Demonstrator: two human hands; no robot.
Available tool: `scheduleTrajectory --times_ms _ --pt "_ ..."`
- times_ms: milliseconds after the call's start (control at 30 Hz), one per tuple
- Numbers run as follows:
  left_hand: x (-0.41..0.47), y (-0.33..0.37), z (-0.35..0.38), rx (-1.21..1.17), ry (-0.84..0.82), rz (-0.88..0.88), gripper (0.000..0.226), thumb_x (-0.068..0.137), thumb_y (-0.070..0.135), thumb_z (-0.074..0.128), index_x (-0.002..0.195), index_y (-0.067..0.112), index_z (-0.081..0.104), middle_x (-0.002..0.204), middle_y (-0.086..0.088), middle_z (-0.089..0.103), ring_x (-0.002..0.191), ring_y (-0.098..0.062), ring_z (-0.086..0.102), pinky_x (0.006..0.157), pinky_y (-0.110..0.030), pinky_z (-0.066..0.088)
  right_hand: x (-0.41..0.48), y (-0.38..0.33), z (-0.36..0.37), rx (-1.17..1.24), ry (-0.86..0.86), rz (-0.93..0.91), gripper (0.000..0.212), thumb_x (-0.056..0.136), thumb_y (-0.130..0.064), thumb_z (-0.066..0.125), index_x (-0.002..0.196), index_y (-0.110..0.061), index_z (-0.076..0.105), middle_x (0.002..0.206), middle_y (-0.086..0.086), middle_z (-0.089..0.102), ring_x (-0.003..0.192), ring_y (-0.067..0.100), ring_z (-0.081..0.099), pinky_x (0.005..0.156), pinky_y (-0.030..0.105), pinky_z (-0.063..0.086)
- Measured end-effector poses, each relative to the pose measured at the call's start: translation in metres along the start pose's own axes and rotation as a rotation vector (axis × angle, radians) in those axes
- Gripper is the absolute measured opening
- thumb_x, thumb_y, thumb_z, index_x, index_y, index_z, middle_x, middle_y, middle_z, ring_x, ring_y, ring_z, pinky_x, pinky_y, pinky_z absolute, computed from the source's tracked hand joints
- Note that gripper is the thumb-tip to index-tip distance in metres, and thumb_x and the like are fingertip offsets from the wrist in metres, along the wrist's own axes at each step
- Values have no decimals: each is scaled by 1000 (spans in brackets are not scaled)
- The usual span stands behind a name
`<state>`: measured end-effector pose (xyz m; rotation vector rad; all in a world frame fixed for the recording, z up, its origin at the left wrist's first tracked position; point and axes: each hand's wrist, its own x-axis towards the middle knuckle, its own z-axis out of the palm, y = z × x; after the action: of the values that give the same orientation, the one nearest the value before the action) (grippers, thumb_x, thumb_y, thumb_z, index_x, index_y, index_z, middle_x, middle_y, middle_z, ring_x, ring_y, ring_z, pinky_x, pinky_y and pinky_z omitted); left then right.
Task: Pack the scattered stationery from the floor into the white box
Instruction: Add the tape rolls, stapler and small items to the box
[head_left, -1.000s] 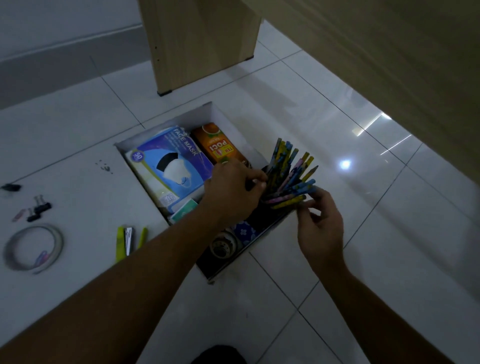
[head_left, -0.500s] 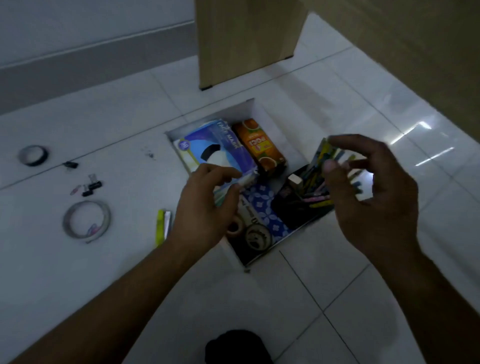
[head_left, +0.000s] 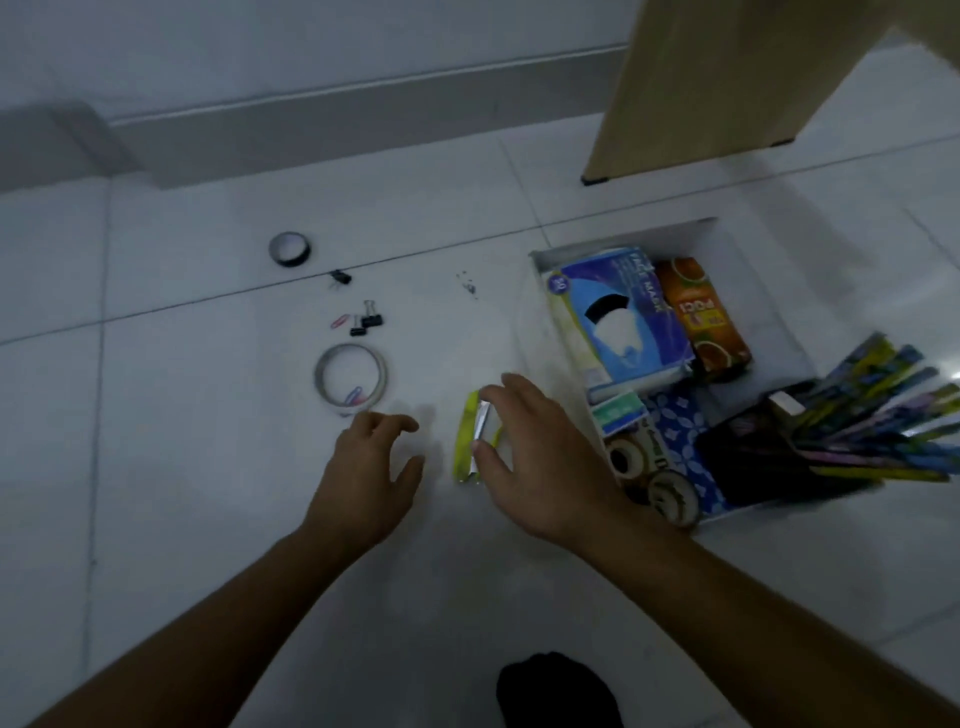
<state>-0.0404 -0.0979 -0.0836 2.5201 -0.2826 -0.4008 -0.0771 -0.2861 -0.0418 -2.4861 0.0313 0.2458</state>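
Note:
The white box (head_left: 626, 243) sits on the floor at the right. It holds a face-mask pack (head_left: 621, 312), an orange carton (head_left: 706, 317), tape rolls (head_left: 670, 499) and a fanned bundle of pencils (head_left: 878, 415). A yellow-green and silver item (head_left: 470, 441) lies on the tiles left of the box. My right hand (head_left: 540, 457) is over it, forefinger at its far end and thumb on its middle, fingers spread. My left hand (head_left: 374, 467) hovers beside it with loosely curled fingers and holds nothing. Farther left lie a clear tape ring (head_left: 350, 379), black binder clips (head_left: 366, 322) and a black tape roll (head_left: 290, 249).
A wooden furniture panel (head_left: 701, 88) stands on the floor behind the box. A grey skirting board (head_left: 311, 124) runs along the wall at the back. A pink paper clip (head_left: 338, 321) lies by the binder clips. Something dark (head_left: 556, 691) shows at the bottom edge.
Both hands left the box and moved left to the floor. The pencil bundle now rests in the box. The view has swung left, showing more scattered items.

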Motion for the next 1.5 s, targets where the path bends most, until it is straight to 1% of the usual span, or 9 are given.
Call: scheduleTrajectory --times_ms 167,333,533,733,967,1100,1233,1433,1500 --pt "-23 -39 7 66 -155 -189 65 80 49 67 137 23 47 132 -9 43 120 -28 46 100 -39 45 38 8 47 -237 -360 281 80 92 -62 42 153 -35 -4 160 18 -9 133 48 32 103 51 35" --pt "-30 -48 20 22 -87 -145 56 82 42 68 132 22 54 125 -5 44 109 -22 52 94 -25 41 49 10 75 -362 -227 185 54 93 -50 49 139 -25 34 151 19 15 124 40 33 90 44 43" --pt "-30 -50 27 8 -25 -105 48 84 31 69 127 15 57 123 -7 47 104 -22 53 89 -24 43 40 -4 67 -115 -248 58 42 83 -26 59 122 -30 46 133 8 28 113 34 43 86 36 47" --pt "-17 -17 29 -40 21 5 39 79 17 70 116 4 62 109 -18 53 98 -35 51 80 -39 47 -4 -28 18 269 -12 -179 40 85 -28 61 123 -36 53 138 -3 32 110 21 54 83 27 51" --pt "-8 35 42 -127 18 108 36 84 24 68 118 14 60 115 -6 52 107 -22 50 88 -24 38 -33 15 -49 246 385 -109 44 92 -21 63 134 -31 55 145 0 36 120 -12 41 93 6 43" --pt "-7 54 47 -156 11 188 32 85 23 67 116 16 61 111 0 50 105 -17 49 85 -17 33 -36 54 -72 165 484 35 48 91 -9 63 137 -19 53 142 10 41 127 12 44 98 15 45" --pt "-3 61 51 -151 12 216 32 85 23 67 116 17 61 112 0 51 104 -15 49 85 -18 33 -18 70 -75 130 473 74 51 90 -7 65 138 -18 51 141 12 40 124 11 40 91 -5 30" --pt "-2 43 52 -117 -10 135 31 85 24 68 115 17 62 115 -2 52 108 -19 49 88 -21 35 44 49 -63 19 311 22 54 93 -7 58 144 -17 45 152 16 32 139 32 32 113 40 34" --pt "-3 32 50 -97 -10 106 31 85 24 67 115 18 62 116 -2 52 108 -19 49 88 -22 35 54 45 -60 -11 271 -4 55 94 -4 53 146 -18 41 155 17 29 141 36 29 115 45 31"
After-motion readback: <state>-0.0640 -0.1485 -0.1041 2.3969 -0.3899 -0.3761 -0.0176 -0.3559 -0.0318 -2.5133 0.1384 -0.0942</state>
